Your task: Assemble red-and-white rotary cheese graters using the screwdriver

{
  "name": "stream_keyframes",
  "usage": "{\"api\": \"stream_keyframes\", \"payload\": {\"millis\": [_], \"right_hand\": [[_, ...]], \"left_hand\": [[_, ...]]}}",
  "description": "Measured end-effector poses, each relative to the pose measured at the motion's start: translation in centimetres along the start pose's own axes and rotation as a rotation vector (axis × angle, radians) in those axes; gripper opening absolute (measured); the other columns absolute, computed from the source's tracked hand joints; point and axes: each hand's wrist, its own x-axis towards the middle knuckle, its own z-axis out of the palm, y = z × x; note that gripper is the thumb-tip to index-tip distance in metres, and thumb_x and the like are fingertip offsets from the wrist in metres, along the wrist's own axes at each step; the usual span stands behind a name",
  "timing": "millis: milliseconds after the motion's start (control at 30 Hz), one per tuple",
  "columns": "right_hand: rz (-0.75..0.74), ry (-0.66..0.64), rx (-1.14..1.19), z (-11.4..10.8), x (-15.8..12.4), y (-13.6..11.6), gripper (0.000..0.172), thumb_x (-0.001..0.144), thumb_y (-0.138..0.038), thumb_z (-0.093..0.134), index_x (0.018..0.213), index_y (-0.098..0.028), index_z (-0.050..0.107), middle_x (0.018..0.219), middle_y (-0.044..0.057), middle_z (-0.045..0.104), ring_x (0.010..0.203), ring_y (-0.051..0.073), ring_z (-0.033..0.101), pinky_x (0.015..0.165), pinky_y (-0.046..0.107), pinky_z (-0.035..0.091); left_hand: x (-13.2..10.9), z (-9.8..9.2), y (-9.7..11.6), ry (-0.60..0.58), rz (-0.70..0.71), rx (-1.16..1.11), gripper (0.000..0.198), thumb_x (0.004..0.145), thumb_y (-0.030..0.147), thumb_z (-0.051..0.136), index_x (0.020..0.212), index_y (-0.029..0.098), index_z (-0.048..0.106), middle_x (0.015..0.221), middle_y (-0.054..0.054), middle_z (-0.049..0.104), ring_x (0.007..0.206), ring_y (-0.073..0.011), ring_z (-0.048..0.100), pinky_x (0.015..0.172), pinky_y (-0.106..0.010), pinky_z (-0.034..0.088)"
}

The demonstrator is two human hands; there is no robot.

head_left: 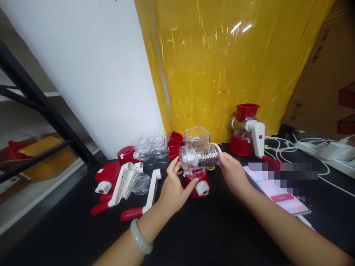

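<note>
- One grater (pixel 195 171) stands on the tabletop (pixel 183 236), its metal drum (pixel 207 155) sideways beneath a clear hopper (pixel 196 137).
- Left hand (pixel 176 186): holding the grater's left side, thumb against the red base (pixel 204 175).
- Right hand (pixel 234 173): pinching the drum's right end.
- Left of the grater: cranks (pixel 151 195), another base (pixel 111 173).
- Right of the grater: a phone (pixel 277 192); farther back, a second grater (pixel 243 142).

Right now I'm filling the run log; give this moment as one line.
left hand: holding grater | right hand: at steel drum | loose crank handles: on black table
</note>
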Motion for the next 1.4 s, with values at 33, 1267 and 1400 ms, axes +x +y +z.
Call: {"api": "stream_keyframes", "payload": {"millis": [33, 1267, 1400], "right_hand": [[0.002, -0.003, -0.020, -0.1, 0.0, 0.0, 0.032, 0.090, -0.050, 0.055, 0.091, -0.022, 0.071, 0.093, 0.005, 0.071, 0.083, 0.019, 0.062, 0.082, 0.033, 0.047], [-0.084, 0.108, -0.225, -0.6, -0.6, -0.7, 0.031, 0.087, -0.050, 0.058, 0.082, -0.022, 0.069, 0.082, 0.005, 0.069, 0.076, 0.022, 0.062, 0.074, 0.036, 0.050], [-0.154, 0.115, -0.420, -1.1, -0.6, -1.3, 0.037, 0.087, -0.054, 0.056, 0.074, -0.021, 0.068, 0.065, 0.001, 0.061, 0.073, 0.020, 0.060, 0.073, 0.034, 0.050]], "left_hand": [[0.0, 0.0, 0.0, -0.001, 0.009, 0.015, 0.089, 0.085, 0.037, 0.069, 0.147, 0.017, 0.008, 0.139, -0.023, 0.048, 0.115, -0.0278, 0.063, 0.095, -0.047, 0.056], [0.6, -1.6, 0.4, -0.182, 0.009, 0.108, 0.103, 0.086, 0.046, 0.065, 0.155, 0.023, -0.008, 0.136, -0.019, 0.056, 0.119, -0.0341, 0.061, 0.096, -0.051, 0.053], [0.7, -1.3, 0.3, -0.180, 0.040, 0.040, 0.103, 0.088, 0.044, 0.065, 0.155, 0.020, -0.010, 0.138, -0.019, 0.054, 0.123, -0.0319, 0.058, 0.101, -0.049, 0.051]]}}
